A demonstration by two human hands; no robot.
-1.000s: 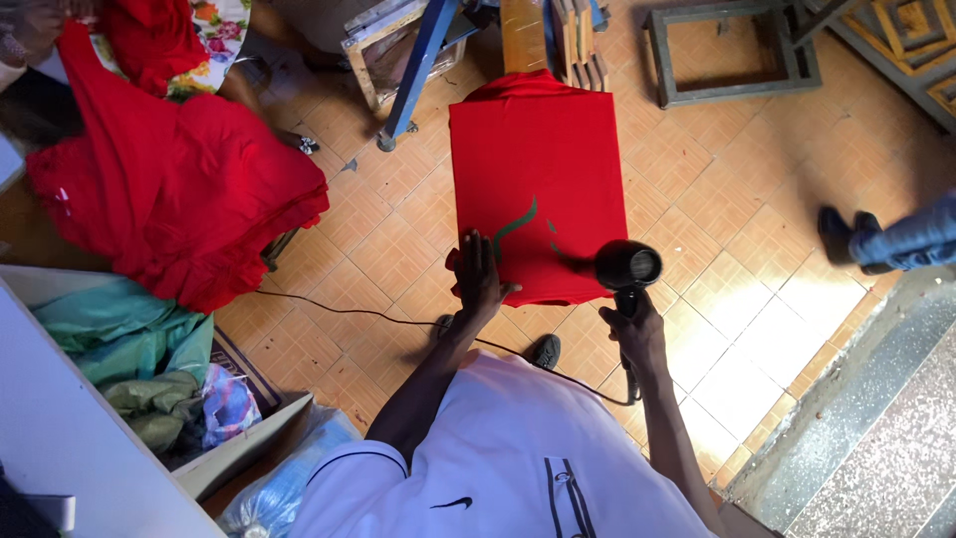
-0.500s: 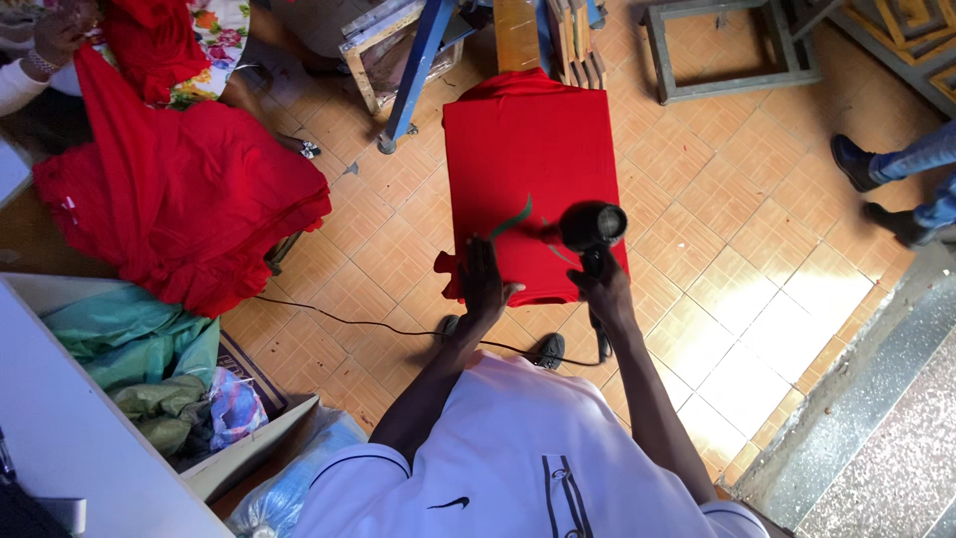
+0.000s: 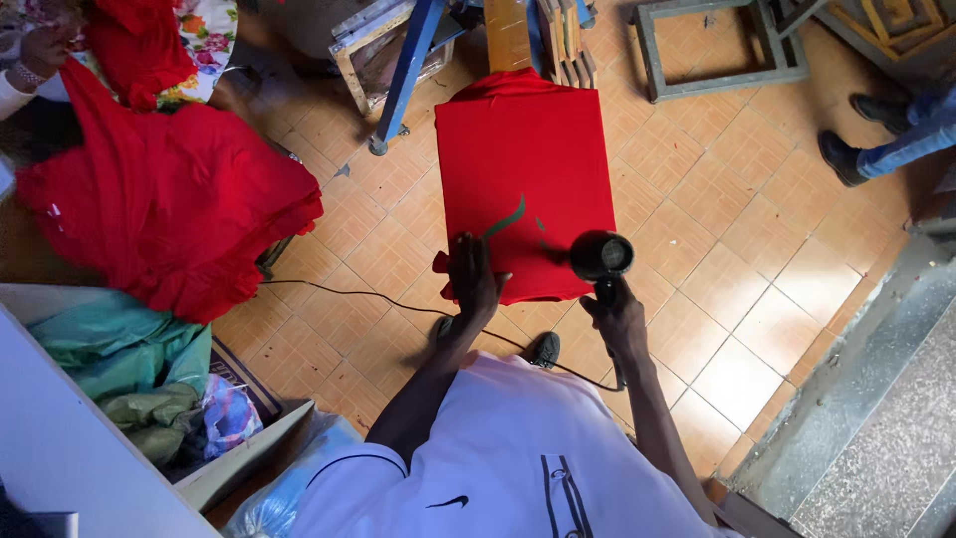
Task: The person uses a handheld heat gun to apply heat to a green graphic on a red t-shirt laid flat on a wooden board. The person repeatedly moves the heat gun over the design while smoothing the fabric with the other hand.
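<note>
Black hair dryer (image 3: 601, 255) gripped in closed right hand (image 3: 619, 315), nozzle aimed down at near right corner of red shirt (image 3: 523, 164). Shirt stretched flat on a board, long axis running near to far. Left hand (image 3: 475, 279) pressed flat, fingers spread, on near edge. Black cord (image 3: 378, 299) trailing left across tiled floor (image 3: 757, 299). Heap of red cloth (image 3: 169, 209) lying left, metal frames (image 3: 712, 50) far right.
</note>
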